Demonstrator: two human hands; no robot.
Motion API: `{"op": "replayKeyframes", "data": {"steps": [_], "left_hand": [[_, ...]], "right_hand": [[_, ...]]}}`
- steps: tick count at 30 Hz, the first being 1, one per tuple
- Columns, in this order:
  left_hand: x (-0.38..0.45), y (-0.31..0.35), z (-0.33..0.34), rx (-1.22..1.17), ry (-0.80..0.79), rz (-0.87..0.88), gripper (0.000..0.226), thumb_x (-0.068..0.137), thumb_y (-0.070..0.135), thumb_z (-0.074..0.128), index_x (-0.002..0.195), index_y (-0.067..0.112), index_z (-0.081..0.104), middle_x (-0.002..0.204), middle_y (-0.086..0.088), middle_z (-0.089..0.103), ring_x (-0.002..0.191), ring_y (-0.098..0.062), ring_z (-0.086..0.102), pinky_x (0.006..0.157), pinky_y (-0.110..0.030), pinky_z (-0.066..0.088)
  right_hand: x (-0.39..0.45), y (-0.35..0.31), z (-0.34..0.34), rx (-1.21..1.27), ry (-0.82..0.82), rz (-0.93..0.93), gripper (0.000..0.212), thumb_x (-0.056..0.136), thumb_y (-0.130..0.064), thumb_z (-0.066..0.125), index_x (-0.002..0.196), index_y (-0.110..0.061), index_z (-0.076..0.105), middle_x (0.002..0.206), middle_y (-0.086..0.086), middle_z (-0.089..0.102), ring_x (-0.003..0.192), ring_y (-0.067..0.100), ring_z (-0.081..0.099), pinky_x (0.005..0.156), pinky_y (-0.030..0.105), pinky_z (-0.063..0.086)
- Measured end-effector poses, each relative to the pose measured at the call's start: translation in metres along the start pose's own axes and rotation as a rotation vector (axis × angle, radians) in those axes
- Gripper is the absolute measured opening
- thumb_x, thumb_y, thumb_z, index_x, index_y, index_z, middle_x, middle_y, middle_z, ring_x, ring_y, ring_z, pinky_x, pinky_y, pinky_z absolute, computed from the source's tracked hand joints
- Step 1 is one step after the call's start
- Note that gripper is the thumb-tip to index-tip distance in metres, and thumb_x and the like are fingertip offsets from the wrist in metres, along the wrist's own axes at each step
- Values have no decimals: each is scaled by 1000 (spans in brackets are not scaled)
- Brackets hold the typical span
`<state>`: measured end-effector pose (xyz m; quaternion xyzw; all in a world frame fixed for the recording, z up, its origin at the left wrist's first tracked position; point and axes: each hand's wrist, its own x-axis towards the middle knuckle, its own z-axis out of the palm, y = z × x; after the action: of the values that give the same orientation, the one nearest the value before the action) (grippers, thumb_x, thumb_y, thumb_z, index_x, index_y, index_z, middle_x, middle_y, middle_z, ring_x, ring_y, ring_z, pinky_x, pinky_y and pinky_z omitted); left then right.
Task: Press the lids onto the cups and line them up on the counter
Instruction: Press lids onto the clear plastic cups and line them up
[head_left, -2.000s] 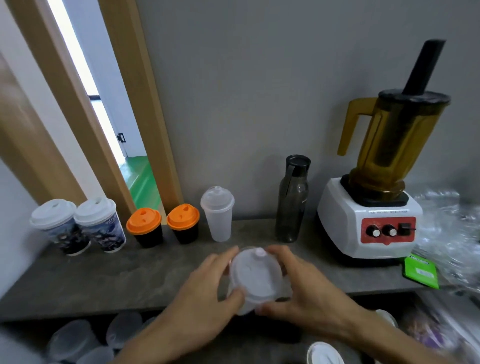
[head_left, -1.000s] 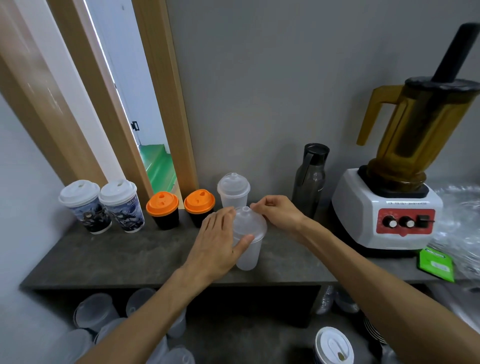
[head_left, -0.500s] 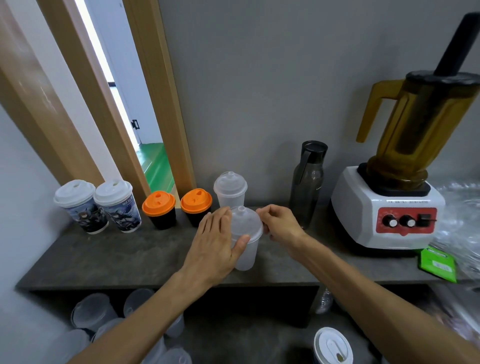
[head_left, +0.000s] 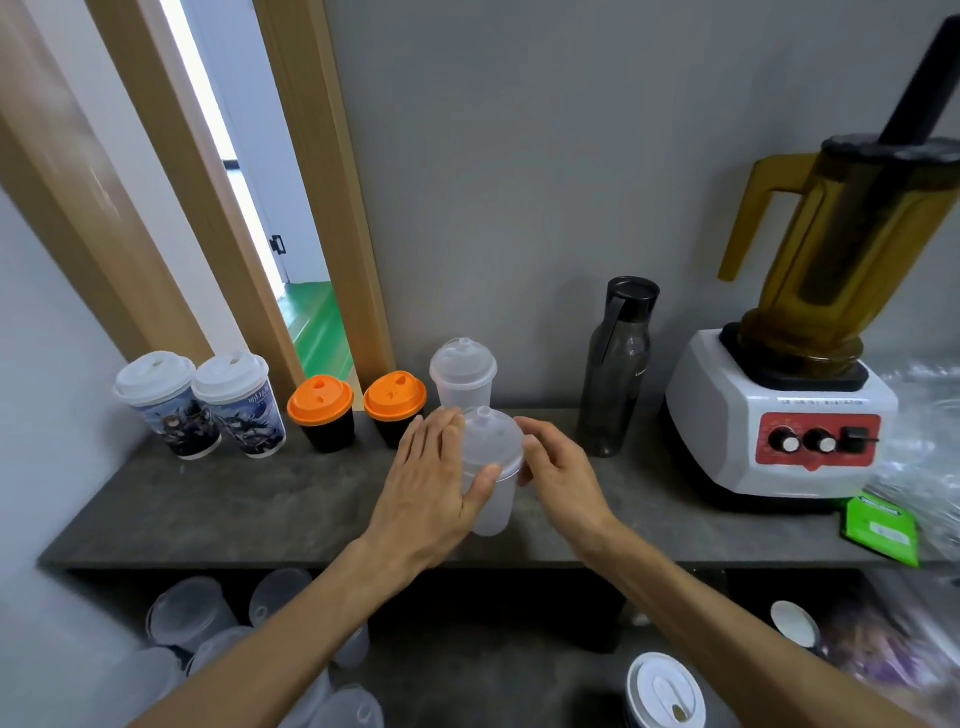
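My left hand (head_left: 426, 478) grips the lidded clear cup (head_left: 491, 478) on the counter (head_left: 260, 509); my right hand (head_left: 563, 473), fingers loosely curled, touches its side.

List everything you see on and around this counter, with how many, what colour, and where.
Printed paper cups with white lids: two, far left of the grey counter.
Black cups with orange lids: two, right of those.
Translucent plastic cups with dome lids: two, one by the wall, one in front, between the hands.
Dark grey water bottle: one, right of centre.
White blender with amber jug: one, right.
Green packet: one, right counter edge.
Clear unlidded cups: several, below the counter, left.
Left hand: holds the front cup.
Right hand: beside the cup; contact unclear.
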<state>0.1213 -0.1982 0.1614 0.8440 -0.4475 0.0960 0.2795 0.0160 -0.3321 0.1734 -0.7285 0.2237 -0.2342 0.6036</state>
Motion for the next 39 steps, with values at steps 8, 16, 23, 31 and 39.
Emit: {"op": "replayKeyframes", "data": {"steps": [8,16,23,31,39], "left_hand": [[-5,-3,7,-149,-4,46,67,94,52,43,148,19,21,154,-1,24,144,-14,25,119,-48,27],[-10,1,14,-502,24,-58,61,93,47,53,145,31,25,151,12,31,142,-14,31,116,-52,30],[-14,7,7,-782,43,-159,63,90,24,71,143,24,36,143,12,46,134,-12,45,109,-36,44],[-10,-6,-4,-1009,-22,-248,46,92,16,54,138,18,50,142,6,54,135,-12,47,114,-42,37],[2,1,-5,-1071,99,-365,21,100,11,49,115,14,64,115,4,69,114,-13,62,93,-24,50]], "right_hand": [[-4,10,-13,-39,-285,-70,60,95,-26,67,148,-36,39,143,-20,52,130,-2,50,102,24,49],[-3,25,-14,-155,-359,-38,96,81,-36,81,153,-44,18,149,-26,40,134,-1,45,111,29,41],[10,41,5,-362,-266,-91,90,73,-41,87,145,-39,35,142,-18,52,125,-1,52,108,30,48],[15,44,3,-391,-283,-87,84,75,-36,87,140,-41,35,129,-26,50,117,-1,53,93,12,45],[17,42,5,-401,-286,-57,84,75,-40,86,140,-45,33,134,-24,51,117,-2,53,102,23,46]]}}
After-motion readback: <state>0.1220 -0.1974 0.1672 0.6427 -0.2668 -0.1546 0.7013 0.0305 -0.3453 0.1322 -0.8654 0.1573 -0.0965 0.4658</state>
